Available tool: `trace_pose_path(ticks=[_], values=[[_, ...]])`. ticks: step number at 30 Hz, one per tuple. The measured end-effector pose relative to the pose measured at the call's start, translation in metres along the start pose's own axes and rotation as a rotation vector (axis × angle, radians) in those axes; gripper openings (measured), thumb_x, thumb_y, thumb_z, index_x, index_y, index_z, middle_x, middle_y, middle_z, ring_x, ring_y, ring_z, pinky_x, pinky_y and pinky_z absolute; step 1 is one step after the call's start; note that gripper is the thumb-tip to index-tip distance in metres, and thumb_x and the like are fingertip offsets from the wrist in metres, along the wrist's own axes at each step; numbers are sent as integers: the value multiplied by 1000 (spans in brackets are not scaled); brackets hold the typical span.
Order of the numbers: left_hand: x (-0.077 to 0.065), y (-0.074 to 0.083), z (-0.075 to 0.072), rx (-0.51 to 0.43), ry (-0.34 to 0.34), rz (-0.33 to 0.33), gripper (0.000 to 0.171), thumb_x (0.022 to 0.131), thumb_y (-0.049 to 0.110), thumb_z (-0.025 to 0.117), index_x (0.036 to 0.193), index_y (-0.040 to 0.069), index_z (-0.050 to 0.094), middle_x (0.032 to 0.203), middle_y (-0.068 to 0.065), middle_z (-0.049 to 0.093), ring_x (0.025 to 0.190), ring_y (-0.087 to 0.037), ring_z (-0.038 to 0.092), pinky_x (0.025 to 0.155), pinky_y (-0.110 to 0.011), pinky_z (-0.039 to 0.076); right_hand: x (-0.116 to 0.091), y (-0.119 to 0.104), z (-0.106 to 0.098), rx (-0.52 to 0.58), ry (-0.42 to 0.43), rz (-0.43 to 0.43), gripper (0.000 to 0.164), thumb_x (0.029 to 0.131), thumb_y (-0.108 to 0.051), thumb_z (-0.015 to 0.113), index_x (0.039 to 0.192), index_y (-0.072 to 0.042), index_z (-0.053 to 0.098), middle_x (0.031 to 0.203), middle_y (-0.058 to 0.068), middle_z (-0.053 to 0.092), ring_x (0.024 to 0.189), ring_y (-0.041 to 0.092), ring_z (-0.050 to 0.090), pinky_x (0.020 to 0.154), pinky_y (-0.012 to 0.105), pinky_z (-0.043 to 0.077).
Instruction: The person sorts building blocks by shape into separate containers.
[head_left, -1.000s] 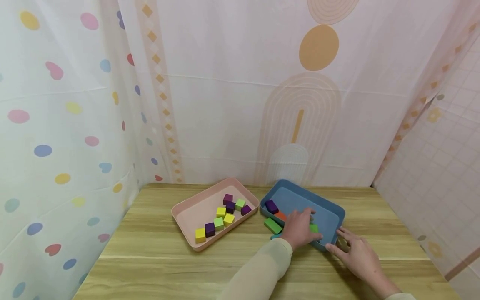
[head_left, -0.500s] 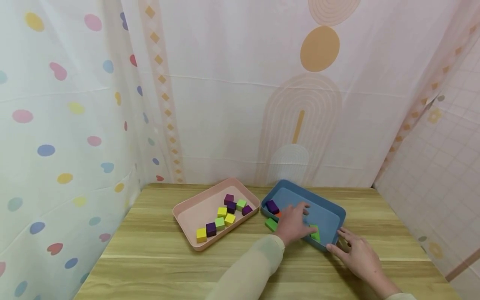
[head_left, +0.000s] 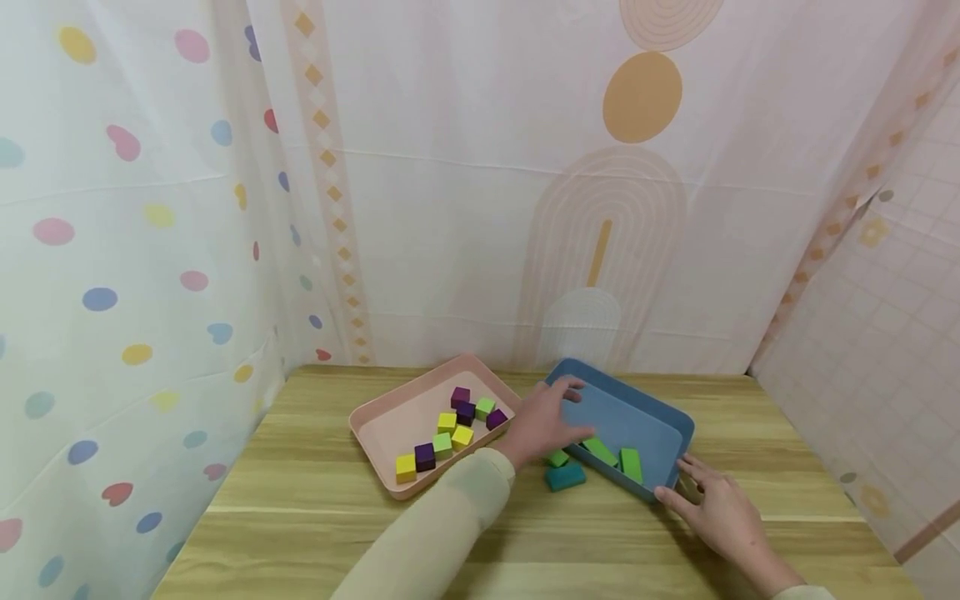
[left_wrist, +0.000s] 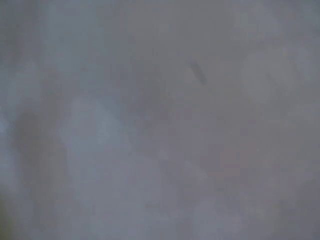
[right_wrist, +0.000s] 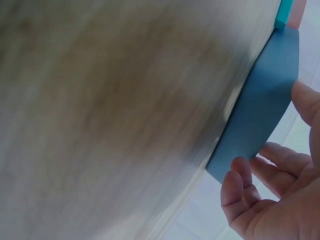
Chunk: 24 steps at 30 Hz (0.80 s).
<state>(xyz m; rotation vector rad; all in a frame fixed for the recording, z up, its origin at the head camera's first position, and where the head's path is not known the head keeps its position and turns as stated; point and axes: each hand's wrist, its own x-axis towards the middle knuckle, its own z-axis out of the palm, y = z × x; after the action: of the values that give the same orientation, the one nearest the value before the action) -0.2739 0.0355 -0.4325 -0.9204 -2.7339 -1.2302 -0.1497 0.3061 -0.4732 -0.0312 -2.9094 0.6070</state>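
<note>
My left hand [head_left: 542,419] hovers over the left end of the blue tray [head_left: 637,398], its fingers spread and thumb pointing right. Nothing shows between finger and thumb. Two green blocks [head_left: 631,464] lie inside along the tray's near wall. Outside, by that wall, a teal block [head_left: 566,477] rests on the table beside a partly hidden green block [head_left: 557,457]. At the tray's near right corner, my right hand [head_left: 720,508] holds the wall between thumb and fingers. The right wrist view shows its thumb [right_wrist: 306,100] against the rim. The left wrist view is a grey blur.
A pink tray [head_left: 378,442] stands to the left, its right corner close to the blue one. Several yellow, purple and light green cubes [head_left: 442,445] lie in it. Patterned curtains [head_left: 450,233] hang behind the wooden table [head_left: 315,550].
My left hand has moved left along the blue tray, uncovering the green blocks and the teal block. It now covers the purple and orange blocks seen earlier. The right hand stays put.
</note>
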Motion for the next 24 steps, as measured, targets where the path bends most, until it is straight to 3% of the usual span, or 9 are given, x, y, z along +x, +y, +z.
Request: trace_pose_path(ticks=[4,9,11,14,20,24], values=[[-12,-9,-13,64,-102,22,69,84,41,79,142,21,48,127,8,60,108,-15,55,85,-27,51,1,0,0,-1,-6,4,84,84,-62,69,135,4,57,143,24,49,99,37,66,66,46,55],[-25,-15,-16,311,-269,159,73,78,32,86,141,25,50,123,15,64,111,-13,50,89,-24,48,0,0,-1,-3,-17,11,86,84,-64,67,136,4,56,144,24,49,100,38,66,69,48,55],[-27,-15,-16,352,-334,211,77,76,30,88,142,26,49,122,18,64,108,-10,50,86,-21,48,0,0,-1,-2,-13,9,86,84,-63,68,136,4,57,144,24,49,101,38,66,68,47,55],[-29,-15,-14,338,-399,246,84,72,28,91,143,25,47,122,17,64,108,-10,50,87,-20,47,0,-1,-2,-3,-1,-1,83,85,-61,69,134,5,57,143,24,49,100,38,66,69,48,55],[-27,-29,-7,192,-457,179,89,69,21,93,143,23,43,128,13,61,117,-8,53,96,-23,45,-1,-1,0,-8,-3,-6,82,85,-60,69,133,6,58,142,24,50,99,37,66,70,48,55],[-22,-38,-2,164,-479,168,94,68,21,93,145,23,39,132,13,59,113,-4,55,100,-25,43,0,-2,0,-2,-13,7,83,85,-61,69,135,5,57,143,24,49,100,38,66,70,49,55]])
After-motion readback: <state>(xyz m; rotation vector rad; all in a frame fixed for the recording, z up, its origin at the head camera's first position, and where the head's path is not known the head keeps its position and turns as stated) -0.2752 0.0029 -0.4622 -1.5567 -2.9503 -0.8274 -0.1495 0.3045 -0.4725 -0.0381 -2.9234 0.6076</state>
